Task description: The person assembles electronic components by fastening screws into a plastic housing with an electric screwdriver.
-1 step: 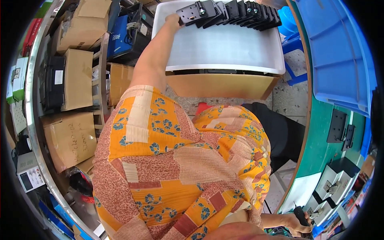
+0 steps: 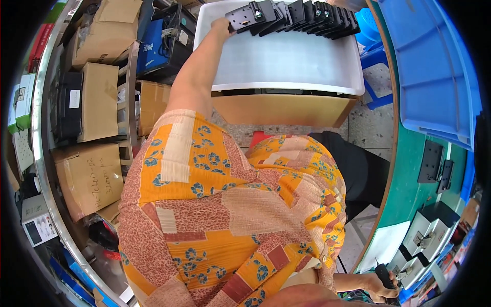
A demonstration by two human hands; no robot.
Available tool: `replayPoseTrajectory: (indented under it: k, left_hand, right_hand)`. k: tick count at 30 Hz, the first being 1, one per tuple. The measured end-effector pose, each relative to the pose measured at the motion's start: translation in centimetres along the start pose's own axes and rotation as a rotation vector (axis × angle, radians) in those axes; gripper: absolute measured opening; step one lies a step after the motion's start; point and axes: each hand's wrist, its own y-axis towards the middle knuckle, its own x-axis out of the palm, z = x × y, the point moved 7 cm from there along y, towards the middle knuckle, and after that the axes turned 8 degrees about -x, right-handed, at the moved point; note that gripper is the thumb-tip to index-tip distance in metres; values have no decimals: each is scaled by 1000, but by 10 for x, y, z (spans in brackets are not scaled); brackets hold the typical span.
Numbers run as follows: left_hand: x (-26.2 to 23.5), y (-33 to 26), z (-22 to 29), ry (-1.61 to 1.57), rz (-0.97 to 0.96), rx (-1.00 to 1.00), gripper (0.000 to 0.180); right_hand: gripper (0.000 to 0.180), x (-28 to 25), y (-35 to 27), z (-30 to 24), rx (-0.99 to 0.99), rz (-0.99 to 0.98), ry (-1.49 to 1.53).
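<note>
At the far left end of a row of black metal plates, my left hand [image 2: 221,26] grips the edge of a black plate with holes [image 2: 244,19]. A small silver fitting sits on that plate. The other black plates [image 2: 302,19] lean against one another along the far side of a white tray [image 2: 286,88]. Down at the lower right, my right hand [image 2: 377,289] is closed round a black screwdriver [image 2: 383,276] with a thin tip. Close by stand silver-grey metal fixtures [image 2: 425,236] with latches, on the green worktop [image 2: 401,202].
Under the white tray is a cardboard box [image 2: 286,110]. On the right, a large blue bin [image 2: 434,66] covers part of the worktop, with a dark plate [image 2: 431,162] nearer. Cardboard boxes [image 2: 89,176] crowd the left behind a metal rail. A blue stool [image 2: 376,77] stands beyond the tray.
</note>
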Motion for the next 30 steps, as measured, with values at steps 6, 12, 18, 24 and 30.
replayPoseTrajectory:
  k: [6, 12, 18, 24, 30]
  left_hand:
    - [-11, -35, 49, 34, -48, 219, 28]
    - [-19, -11, 161, 237, -67, 661, 14]
    - [31, 15, 107, 8, -415, 200, 28]
    - [29, 29, 34, 103, -249, 35, 35]
    - [22, -59, 15, 225, 252, 276, 41]
  right_hand:
    - [31, -4, 3, 10, -11, 22, -4]
    - [29, -7, 9, 21, -2, 1, -31]
    - [27, -5, 4, 4, -69, -25, -51]
    - [27, -4, 6, 5, -42, -12, -28]
    - [29, -11, 4, 13, 14, 28, -3]
